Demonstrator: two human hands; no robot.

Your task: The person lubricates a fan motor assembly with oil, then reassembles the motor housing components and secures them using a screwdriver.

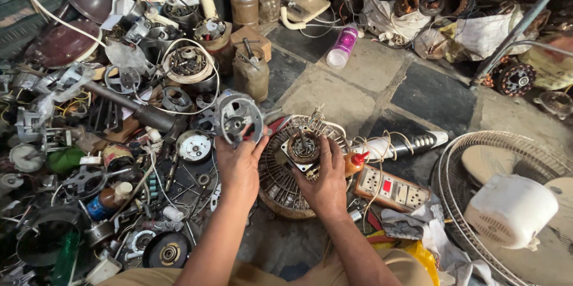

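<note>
Head view: left hand (239, 164) lifts metal end cover (239, 118); right hand (325, 181) grips fan motor (303, 146).

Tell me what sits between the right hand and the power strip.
In the head view, a small orange bottle with a red cap sits between the right hand and the power strip.

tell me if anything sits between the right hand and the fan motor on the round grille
Nothing visible does. The right hand already rests its fingers on the fan motor sitting on the round grille. The left hand holds a metal motor cover off to the side.
</note>
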